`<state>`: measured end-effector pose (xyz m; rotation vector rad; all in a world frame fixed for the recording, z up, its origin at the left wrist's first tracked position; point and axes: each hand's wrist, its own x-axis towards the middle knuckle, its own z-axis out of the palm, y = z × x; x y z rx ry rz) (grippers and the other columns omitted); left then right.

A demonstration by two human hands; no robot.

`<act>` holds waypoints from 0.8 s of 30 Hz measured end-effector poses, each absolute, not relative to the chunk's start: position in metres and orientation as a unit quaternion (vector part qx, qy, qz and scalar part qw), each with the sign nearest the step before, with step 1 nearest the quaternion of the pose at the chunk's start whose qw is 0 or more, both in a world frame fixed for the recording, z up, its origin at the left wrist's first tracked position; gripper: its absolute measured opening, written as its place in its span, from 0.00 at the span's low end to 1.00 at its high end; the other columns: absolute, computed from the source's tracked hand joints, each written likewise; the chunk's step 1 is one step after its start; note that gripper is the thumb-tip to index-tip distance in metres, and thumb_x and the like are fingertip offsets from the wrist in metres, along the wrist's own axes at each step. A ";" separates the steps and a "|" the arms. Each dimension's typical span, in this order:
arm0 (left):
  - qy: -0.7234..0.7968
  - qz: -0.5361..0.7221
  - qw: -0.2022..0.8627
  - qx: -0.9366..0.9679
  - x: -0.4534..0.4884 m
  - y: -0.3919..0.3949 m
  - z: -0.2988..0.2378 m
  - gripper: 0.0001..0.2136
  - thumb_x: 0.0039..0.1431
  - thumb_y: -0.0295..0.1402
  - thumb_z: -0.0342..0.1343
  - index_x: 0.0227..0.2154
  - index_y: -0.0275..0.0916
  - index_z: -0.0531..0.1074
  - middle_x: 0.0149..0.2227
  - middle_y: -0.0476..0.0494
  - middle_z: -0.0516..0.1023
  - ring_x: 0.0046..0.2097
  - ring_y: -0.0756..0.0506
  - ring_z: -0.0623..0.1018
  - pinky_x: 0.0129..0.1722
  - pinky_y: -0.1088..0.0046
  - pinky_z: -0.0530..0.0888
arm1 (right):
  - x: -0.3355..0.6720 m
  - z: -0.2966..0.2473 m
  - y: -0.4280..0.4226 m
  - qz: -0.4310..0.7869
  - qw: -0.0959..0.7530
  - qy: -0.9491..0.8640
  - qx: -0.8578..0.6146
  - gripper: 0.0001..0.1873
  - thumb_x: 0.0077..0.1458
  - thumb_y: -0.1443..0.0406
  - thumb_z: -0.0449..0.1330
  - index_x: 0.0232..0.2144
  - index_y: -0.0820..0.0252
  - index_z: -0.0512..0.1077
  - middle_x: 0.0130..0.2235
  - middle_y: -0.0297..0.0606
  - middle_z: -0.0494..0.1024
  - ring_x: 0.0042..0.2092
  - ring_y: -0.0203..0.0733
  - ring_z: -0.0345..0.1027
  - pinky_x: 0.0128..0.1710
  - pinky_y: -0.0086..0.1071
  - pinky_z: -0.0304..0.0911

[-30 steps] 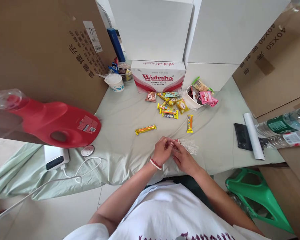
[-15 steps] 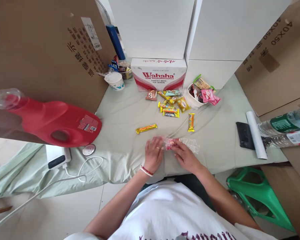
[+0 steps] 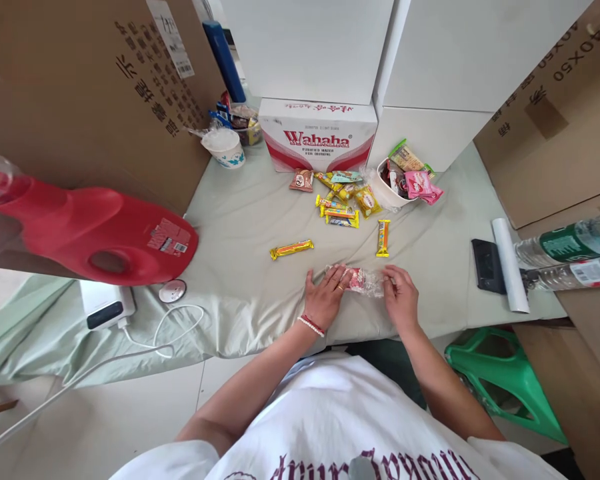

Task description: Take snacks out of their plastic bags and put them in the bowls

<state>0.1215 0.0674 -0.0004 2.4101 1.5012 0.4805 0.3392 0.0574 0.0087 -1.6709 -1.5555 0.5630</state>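
A small pink-red packet (image 3: 356,279) lies on the cloth, inside or under crinkled clear plastic wrap (image 3: 374,284); which of the two I cannot tell. My left hand (image 3: 325,293) rests flat over the packet's left end, fingers stretched and thumb apart. At the right end of the wrap, my right hand (image 3: 400,297) has its thumb and fingers pinched together on the plastic. Just beyond my hands lie a yellow wrapped snack bar (image 3: 291,249) on the left and another upright-lying snack bar (image 3: 383,238) on the right.
Several yellow snacks (image 3: 341,215) lie in front of the Wahaha box (image 3: 317,143). A white bowl (image 3: 387,192) of packets stands right of them. On the left are a red jug (image 3: 105,240), a paper cup (image 3: 225,150) and a power bank (image 3: 105,307). Bottles (image 3: 575,240) lie at the right.
My left hand has moved right onto the packet's left end. My right hand has gone from the packet to the right end of the plastic and pinched it. The view has shifted slightly.
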 end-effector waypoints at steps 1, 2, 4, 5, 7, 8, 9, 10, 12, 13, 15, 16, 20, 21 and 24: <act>0.519 0.166 0.129 0.828 0.122 0.067 0.000 0.27 0.71 0.27 0.45 0.70 0.56 0.60 0.69 0.39 0.67 0.70 0.38 0.67 0.69 0.34 0.50 | 0.344 0.006 0.056 0.186 0.359 -0.610 -0.681 0.19 0.65 0.54 0.58 0.50 0.58 0.77 0.59 0.53 0.73 0.59 0.59 0.67 0.60 0.62 0.64; 0.521 0.167 0.128 0.827 0.123 0.066 0.000 0.27 0.71 0.27 0.45 0.70 0.56 0.60 0.70 0.39 0.67 0.70 0.38 0.67 0.69 0.34 0.50 | 0.350 0.004 0.054 0.164 0.330 -0.619 -0.694 0.20 0.61 0.52 0.62 0.48 0.59 0.78 0.59 0.55 0.71 0.62 0.62 0.62 0.62 0.65 0.60; 0.521 0.168 0.128 0.827 0.124 0.065 -0.001 0.28 0.71 0.25 0.44 0.70 0.56 0.60 0.70 0.40 0.66 0.70 0.39 0.66 0.69 0.35 0.50 | 0.360 0.005 0.051 0.160 0.288 -0.640 -0.695 0.18 0.57 0.51 0.65 0.42 0.58 0.78 0.59 0.55 0.71 0.63 0.63 0.59 0.62 0.64 0.59; 0.519 0.168 0.129 0.828 0.124 0.065 -0.001 0.28 0.71 0.25 0.44 0.70 0.56 0.60 0.70 0.40 0.65 0.70 0.39 0.66 0.69 0.35 0.50 | 0.364 0.008 0.050 0.175 0.278 -0.645 -0.690 0.16 0.57 0.51 0.64 0.38 0.57 0.77 0.56 0.53 0.73 0.61 0.61 0.62 0.60 0.60 0.61; 0.515 0.170 0.130 0.830 0.124 0.064 -0.002 0.29 0.70 0.23 0.44 0.69 0.56 0.61 0.70 0.41 0.65 0.71 0.39 0.65 0.69 0.36 0.50 | 0.370 0.020 0.055 0.225 0.261 -0.640 -0.686 0.14 0.60 0.52 0.61 0.34 0.56 0.75 0.47 0.47 0.77 0.50 0.53 0.70 0.52 0.49 0.68; 0.513 0.174 0.129 0.831 0.124 0.064 -0.002 0.29 0.69 0.22 0.44 0.69 0.56 0.62 0.70 0.41 0.66 0.72 0.38 0.64 0.69 0.36 0.50 | 0.371 0.029 0.060 0.250 0.252 -0.630 -0.691 0.14 0.60 0.52 0.60 0.33 0.55 0.73 0.41 0.43 0.78 0.43 0.49 0.72 0.46 0.44 0.69; 0.512 0.180 0.128 0.830 0.124 0.064 -0.002 0.29 0.69 0.22 0.45 0.68 0.56 0.63 0.70 0.42 0.67 0.72 0.37 0.63 0.69 0.36 0.51 | 0.369 0.037 0.068 0.268 0.244 -0.619 -0.697 0.14 0.59 0.51 0.60 0.33 0.55 0.72 0.35 0.39 0.77 0.37 0.46 0.71 0.40 0.39 0.68; 0.512 0.188 0.126 0.829 0.124 0.064 -0.002 0.29 0.68 0.22 0.45 0.67 0.56 0.64 0.70 0.43 0.67 0.72 0.37 0.62 0.69 0.37 0.51 | 0.364 0.045 0.077 0.276 0.238 -0.615 -0.699 0.14 0.59 0.51 0.61 0.33 0.55 0.71 0.31 0.36 0.76 0.33 0.43 0.70 0.36 0.36 0.66; 0.516 0.205 0.123 0.823 0.126 0.064 -0.001 0.28 0.68 0.22 0.46 0.66 0.56 0.67 0.69 0.42 0.68 0.72 0.35 0.63 0.68 0.40 0.54 | 0.345 0.056 0.099 0.264 0.235 -0.636 -0.686 0.12 0.58 0.54 0.62 0.33 0.55 0.70 0.29 0.33 0.75 0.31 0.41 0.68 0.33 0.33 0.62; 0.523 0.213 0.124 0.816 0.128 0.064 -0.001 0.27 0.68 0.22 0.47 0.64 0.54 0.69 0.68 0.41 0.69 0.70 0.34 0.64 0.67 0.41 0.56 | 0.331 0.058 0.109 0.250 0.233 -0.658 -0.671 0.10 0.58 0.56 0.62 0.33 0.55 0.71 0.30 0.34 0.76 0.31 0.41 0.69 0.34 0.32 0.62; 0.538 0.217 0.138 0.802 0.130 0.066 -0.001 0.23 0.67 0.23 0.48 0.59 0.49 0.75 0.64 0.35 0.74 0.65 0.32 0.70 0.63 0.45 0.62 | 0.300 0.056 0.126 0.233 0.206 -0.709 -0.633 0.05 0.60 0.61 0.60 0.34 0.56 0.72 0.33 0.37 0.78 0.34 0.42 0.70 0.36 0.33 0.62; 0.542 0.215 0.151 0.798 0.130 0.067 -0.001 0.20 0.66 0.23 0.49 0.54 0.46 0.77 0.59 0.32 0.77 0.61 0.32 0.73 0.60 0.47 0.65 | 0.286 0.052 0.130 0.230 0.183 -0.731 -0.616 0.04 0.62 0.64 0.58 0.34 0.56 0.72 0.35 0.39 0.78 0.36 0.43 0.70 0.37 0.33 0.63; 0.495 0.215 0.203 0.817 0.113 0.074 0.001 0.11 0.64 0.25 0.52 0.40 0.39 0.80 0.43 0.33 0.80 0.47 0.36 0.78 0.50 0.56 0.73 | 0.258 0.038 0.128 0.229 0.144 -0.784 -0.559 0.11 0.69 0.67 0.50 0.40 0.59 0.73 0.40 0.43 0.77 0.42 0.45 0.70 0.44 0.36 0.65; 0.469 0.230 0.212 0.826 0.104 0.074 0.003 0.12 0.63 0.27 0.52 0.42 0.39 0.80 0.44 0.34 0.80 0.47 0.37 0.78 0.49 0.57 0.74 | 0.259 0.036 0.123 0.225 0.154 -0.793 -0.545 0.13 0.70 0.67 0.48 0.41 0.59 0.73 0.40 0.44 0.76 0.43 0.46 0.69 0.47 0.37 0.65; 0.419 0.298 0.236 0.825 0.073 0.073 0.010 0.21 0.64 0.28 0.49 0.58 0.40 0.74 0.52 0.35 0.79 0.52 0.40 0.78 0.53 0.59 0.76 | 0.270 0.032 0.107 0.209 0.183 -0.820 -0.500 0.14 0.72 0.62 0.49 0.46 0.59 0.74 0.44 0.47 0.74 0.47 0.50 0.66 0.53 0.44 0.66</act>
